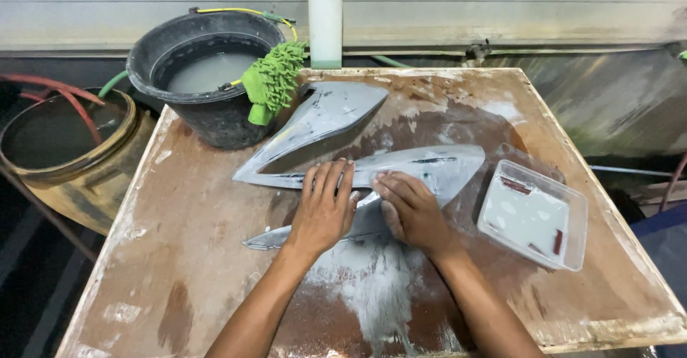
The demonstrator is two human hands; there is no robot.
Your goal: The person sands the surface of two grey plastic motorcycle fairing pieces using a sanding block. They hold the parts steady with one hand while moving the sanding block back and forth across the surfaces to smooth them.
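Wet, slurry-streaked board table (179, 258). At frame centre the left hand (323, 211) lay flat, fingers spread, on the grey pointed panel (429, 166); the right hand (409, 211) pressed beside it — fingers extended, gripping nothing visible. Risk: slick panel skidding toward the clear tray (533, 215) — wet surface.

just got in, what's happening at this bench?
A person presses both bare hands on a grey, pointed plastic panel lying on a wet, stained wooden table. The left hand lies flat on it; the right hand is beside it, fingers curled down. Grey slurry runs toward the near edge. A black bucket of cloudy water and a clear plastic tray stand by.
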